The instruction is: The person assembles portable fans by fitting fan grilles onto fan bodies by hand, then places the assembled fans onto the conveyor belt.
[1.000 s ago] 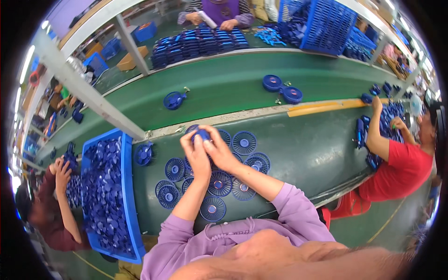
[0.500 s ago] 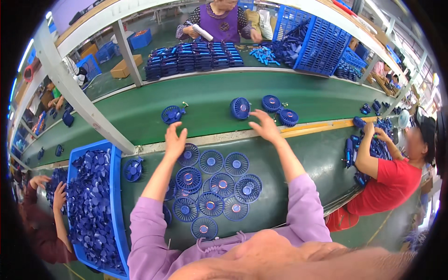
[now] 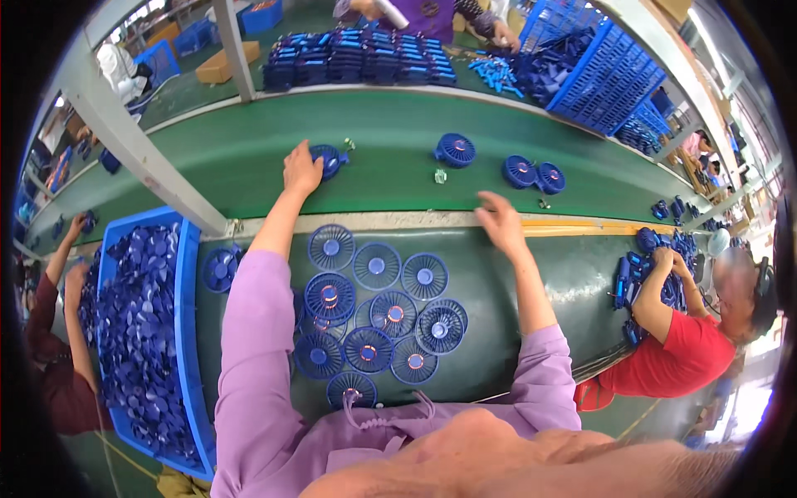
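I judge this the pick-up step: my left hand (image 3: 302, 171) is at the blue fan (image 3: 330, 161) on the green belt (image 3: 382, 187) at eleven o'clock, pinching or not I cannot tell, my right hand (image 3: 501, 222) loosely spread at one o'clock, and next calls for firm hold.
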